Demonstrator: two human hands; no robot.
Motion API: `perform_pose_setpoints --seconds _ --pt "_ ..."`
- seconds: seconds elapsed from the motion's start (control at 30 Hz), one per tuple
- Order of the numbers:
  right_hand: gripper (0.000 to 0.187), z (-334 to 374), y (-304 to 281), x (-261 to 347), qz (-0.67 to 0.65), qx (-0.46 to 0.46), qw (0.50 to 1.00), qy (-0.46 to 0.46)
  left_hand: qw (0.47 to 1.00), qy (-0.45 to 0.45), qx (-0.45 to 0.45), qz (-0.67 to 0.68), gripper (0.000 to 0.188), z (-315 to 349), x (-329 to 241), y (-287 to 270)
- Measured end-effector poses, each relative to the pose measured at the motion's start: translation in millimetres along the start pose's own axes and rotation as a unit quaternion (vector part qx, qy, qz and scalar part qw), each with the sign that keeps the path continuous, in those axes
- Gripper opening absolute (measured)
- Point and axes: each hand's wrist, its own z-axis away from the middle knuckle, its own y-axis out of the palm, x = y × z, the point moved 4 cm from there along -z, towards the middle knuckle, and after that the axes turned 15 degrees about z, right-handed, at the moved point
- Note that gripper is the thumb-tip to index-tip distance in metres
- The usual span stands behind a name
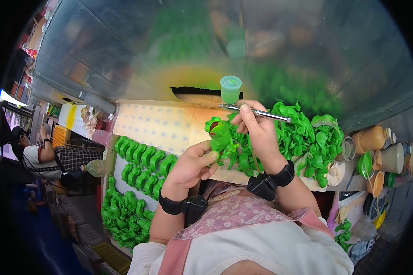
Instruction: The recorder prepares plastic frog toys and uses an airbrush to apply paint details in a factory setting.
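My left hand (pixel 191 166) pinches a small green plastic toy figure (pixel 220 137) between thumb and fingers. The figure has a wide mouth, dark red inside, and looks like a frog or a dinosaur. In my right hand (pixel 263 136) is a silver airbrush (pixel 266 114), its nozzle end toward the left, above the figure. A translucent cup (pixel 231 90) of green paint shows at the airbrush's front end. Beside and partly behind my right hand lies a heap of green toy figures (pixel 307 144). Each wrist wears a black band with a small box.
Curved green pieces (pixel 144 160) stand in rows on a white board at left, above another green pile (pixel 126 211). A paint-stained metal booth wall (pixel 170 41) rises ahead. Jars and cups (pixel 371 140) crowd the right. Another person (pixel 41 156) is at far left.
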Motion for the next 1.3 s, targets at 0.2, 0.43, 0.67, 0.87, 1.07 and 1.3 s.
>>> perform_pose_setpoints --seconds 0.2,0.43,0.67,0.87,1.07,1.3 --pt "0.032 0.8 10.0 -5.2 -0.092 0.068 0.993 0.032 0.996 0.038 -0.038 -0.076 0.032 5.9 -5.1 5.4" --pt "0.029 1.6 16.2 -13.2 -0.16 0.072 0.982 0.065 0.977 0.158 -0.133 -0.046 0.029 16.3 -15.2 4.3" --pt "0.026 0.1 21.1 -22.8 -0.191 0.066 0.975 0.089 0.964 0.239 -0.115 -0.009 0.03 19.3 -17.1 1.6" --pt "0.026 0.1 30.1 -28.2 -0.218 0.098 0.966 0.102 0.957 0.255 -0.131 0.052 0.033 23.1 -16.9 0.5" --pt "0.027 -1.7 34.9 -25.0 -0.19 0.109 0.97 0.108 0.947 0.283 -0.145 0.034 0.028 26.7 -17.7 -9.1" --pt "0.021 -7.8 16.4 3.3 0.024 -0.018 1.0 -0.006 0.935 0.294 -0.153 0.125 0.022 28.8 -17.4 -31.4"
